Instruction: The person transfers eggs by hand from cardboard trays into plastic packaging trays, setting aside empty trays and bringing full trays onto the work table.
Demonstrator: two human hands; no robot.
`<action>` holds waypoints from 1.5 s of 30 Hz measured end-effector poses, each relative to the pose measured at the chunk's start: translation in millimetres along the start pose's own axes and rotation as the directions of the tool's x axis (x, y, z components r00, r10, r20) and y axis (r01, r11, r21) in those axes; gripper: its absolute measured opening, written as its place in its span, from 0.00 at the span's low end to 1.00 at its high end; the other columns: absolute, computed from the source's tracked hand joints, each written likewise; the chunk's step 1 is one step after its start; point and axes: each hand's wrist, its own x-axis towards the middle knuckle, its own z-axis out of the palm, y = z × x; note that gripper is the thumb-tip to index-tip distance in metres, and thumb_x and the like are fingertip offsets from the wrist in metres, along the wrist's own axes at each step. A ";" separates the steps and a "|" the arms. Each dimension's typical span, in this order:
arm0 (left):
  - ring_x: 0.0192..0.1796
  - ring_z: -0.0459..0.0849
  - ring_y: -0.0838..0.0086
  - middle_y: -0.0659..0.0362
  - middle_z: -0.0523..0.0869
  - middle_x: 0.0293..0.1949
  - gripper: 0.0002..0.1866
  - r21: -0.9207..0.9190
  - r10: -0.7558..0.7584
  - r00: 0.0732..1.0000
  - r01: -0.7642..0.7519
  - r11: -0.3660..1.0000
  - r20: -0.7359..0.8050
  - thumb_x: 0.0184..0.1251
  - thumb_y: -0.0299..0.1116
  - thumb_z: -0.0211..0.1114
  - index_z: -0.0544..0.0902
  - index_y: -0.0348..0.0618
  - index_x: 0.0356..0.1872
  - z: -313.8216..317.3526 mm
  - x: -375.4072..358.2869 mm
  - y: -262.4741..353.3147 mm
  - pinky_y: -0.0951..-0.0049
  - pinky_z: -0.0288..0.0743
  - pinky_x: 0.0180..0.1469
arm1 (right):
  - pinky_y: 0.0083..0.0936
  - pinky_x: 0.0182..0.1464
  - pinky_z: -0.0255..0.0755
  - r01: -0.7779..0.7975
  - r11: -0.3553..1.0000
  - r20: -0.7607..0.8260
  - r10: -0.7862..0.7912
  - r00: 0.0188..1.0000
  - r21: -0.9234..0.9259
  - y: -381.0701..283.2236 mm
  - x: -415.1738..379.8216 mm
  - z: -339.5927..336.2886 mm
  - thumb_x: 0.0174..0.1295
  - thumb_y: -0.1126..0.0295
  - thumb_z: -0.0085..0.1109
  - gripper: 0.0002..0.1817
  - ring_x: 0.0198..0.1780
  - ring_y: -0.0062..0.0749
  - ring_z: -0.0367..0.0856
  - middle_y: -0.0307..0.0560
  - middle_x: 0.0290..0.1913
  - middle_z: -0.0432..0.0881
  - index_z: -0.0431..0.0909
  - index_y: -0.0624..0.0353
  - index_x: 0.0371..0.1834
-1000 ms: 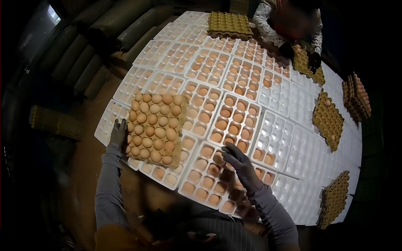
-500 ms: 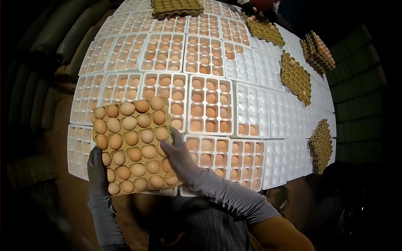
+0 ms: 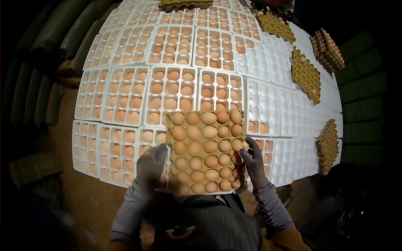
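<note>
My gloved left hand [image 3: 151,164] and right hand [image 3: 252,161] gripped a brown cardboard tray of eggs [image 3: 205,152]. White plastic egg trays [image 3: 125,97] covered the brown floor [image 3: 67,113], dark room around.

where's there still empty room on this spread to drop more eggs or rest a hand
Empty cells lie in the white trays right of the cardboard egg flat, running toward the empty cardboard flats at the right edge. One tray there has eggs only along its bottom row. Left and centre trays are crowded. The left hand and right hand grip the full flat.
</note>
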 end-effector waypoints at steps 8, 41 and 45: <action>0.56 0.84 0.51 0.48 0.87 0.53 0.17 0.017 0.410 0.895 -0.419 0.908 0.178 0.68 0.32 0.65 0.84 0.38 0.55 6.1 103.5 52.6 0.59 0.77 0.58 | 0.43 0.56 0.71 0.752 0.548 0.285 -0.704 0.651 -0.366 -47.4 109.9 115.6 0.59 0.59 0.64 0.14 0.52 0.46 0.79 0.47 0.44 0.83 0.85 0.48 0.47; 0.54 0.81 0.58 0.49 0.81 0.55 0.15 -0.009 0.560 0.825 -0.561 0.828 0.075 0.69 0.25 0.64 0.79 0.37 0.55 -57.5 221.5 -131.6 0.53 0.76 0.63 | 0.46 0.46 0.80 0.619 0.486 0.564 -0.277 0.778 -0.617 -64.6 131.0 181.3 0.64 0.55 0.60 0.18 0.51 0.38 0.88 0.45 0.50 0.90 0.90 0.52 0.49; 0.48 0.84 0.72 0.58 0.82 0.58 0.20 -0.334 0.005 0.943 0.113 0.936 0.334 0.75 0.41 0.65 0.84 0.41 0.60 -21.6 98.8 9.3 0.71 0.80 0.50 | 0.38 0.42 0.79 0.651 0.444 0.586 -0.293 0.755 -0.616 -75.3 92.3 131.8 0.59 0.63 0.64 0.14 0.46 0.39 0.90 0.45 0.43 0.91 0.90 0.51 0.47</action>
